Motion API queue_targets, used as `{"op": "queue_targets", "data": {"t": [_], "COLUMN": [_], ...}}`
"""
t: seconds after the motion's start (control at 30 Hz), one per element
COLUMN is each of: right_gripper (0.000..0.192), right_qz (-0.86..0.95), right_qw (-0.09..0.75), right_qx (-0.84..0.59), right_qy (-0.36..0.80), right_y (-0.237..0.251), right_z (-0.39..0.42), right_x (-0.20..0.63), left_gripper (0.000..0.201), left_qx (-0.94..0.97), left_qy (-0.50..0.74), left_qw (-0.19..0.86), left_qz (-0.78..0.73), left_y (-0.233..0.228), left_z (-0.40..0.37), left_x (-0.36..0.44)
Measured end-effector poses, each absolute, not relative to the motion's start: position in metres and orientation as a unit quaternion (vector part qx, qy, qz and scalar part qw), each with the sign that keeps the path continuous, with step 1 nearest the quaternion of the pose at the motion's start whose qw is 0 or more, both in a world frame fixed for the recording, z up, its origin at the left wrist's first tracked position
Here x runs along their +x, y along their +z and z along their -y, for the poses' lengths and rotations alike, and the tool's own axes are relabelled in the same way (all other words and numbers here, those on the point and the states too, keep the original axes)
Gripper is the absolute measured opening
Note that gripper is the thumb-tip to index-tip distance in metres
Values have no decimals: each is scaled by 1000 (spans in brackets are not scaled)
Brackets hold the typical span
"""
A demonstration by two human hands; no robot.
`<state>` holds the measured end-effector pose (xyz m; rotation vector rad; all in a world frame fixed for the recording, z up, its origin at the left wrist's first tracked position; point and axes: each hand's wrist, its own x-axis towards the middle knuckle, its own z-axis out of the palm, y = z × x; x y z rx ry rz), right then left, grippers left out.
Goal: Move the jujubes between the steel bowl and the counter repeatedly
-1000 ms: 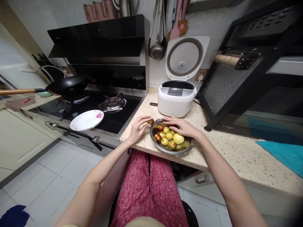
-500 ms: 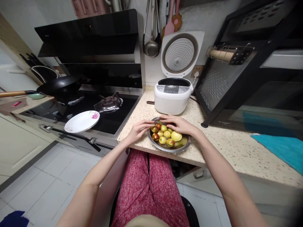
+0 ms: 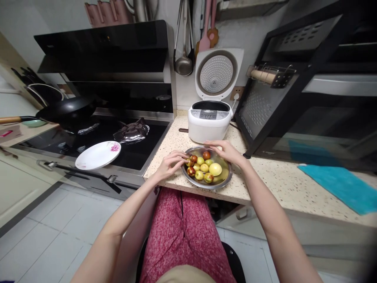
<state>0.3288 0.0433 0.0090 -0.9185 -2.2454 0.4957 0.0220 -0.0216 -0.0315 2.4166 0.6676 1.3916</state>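
Note:
A steel bowl [image 3: 227,179] with water in it stands at the counter's front edge. In it lie several jujubes [image 3: 204,168], some yellow-green and some red-brown, with one larger pale yellow fruit [image 3: 215,169] on the right. My left hand [image 3: 171,165] reaches over the left rim, fingers apart, its tips at a brown-mottled jujube [image 3: 190,162]. Over the far rim, my right hand [image 3: 226,151] stretches its fingers leftward, open, above a red jujube [image 3: 206,155]. Neither hand appears to grip a fruit.
Behind the bowl stands a white rice cooker [image 3: 208,125], lid up. A white plate [image 3: 97,156] lies at the stove's front edge, and a wok [image 3: 69,110] sits on the left burner. On the right are a teal cloth [image 3: 338,186] and a black rack [image 3: 291,90].
My right hand has drawn back toward the far rim, uncovering a red jujube. My left hand stays near the left rim. The view has shifted slightly.

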Motion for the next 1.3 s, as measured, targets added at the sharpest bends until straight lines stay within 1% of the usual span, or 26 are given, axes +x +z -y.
{"op": "queue_targets", "data": {"t": [0.13,0.27,0.43,0.57,1.0,1.13,1.3], "right_gripper": [33,32,29,28,26,25,25], "right_qz": [813,796,823,853,898,895,887], "right_qw": [374,399,368,333,284,299,328], "right_qx": [-401,-415,-393,-364,-334,-331,-319], "right_qy": [196,188,185,170,41,32,54], "right_y": [5,2,3,-2,-22,-25,-32], "right_z": [-32,8,71,101,108,105,100], "right_x": [341,352,354,348,329,327,321], "left_gripper": [27,27,27,27,46,51,59], "left_qx": [844,845,843,838,779,780,771], "left_qy": [479,490,493,498,548,541,551], "left_qw": [141,126,133,147,175,184,175], "left_qz": [-196,-174,-166,-171,-249,-256,-266], "left_y": [-31,-33,-35,-35,-39,-39,-41], "left_z": [21,21,20,21,17,18,15], "left_x": [22,21,20,20,18,18,17]}}
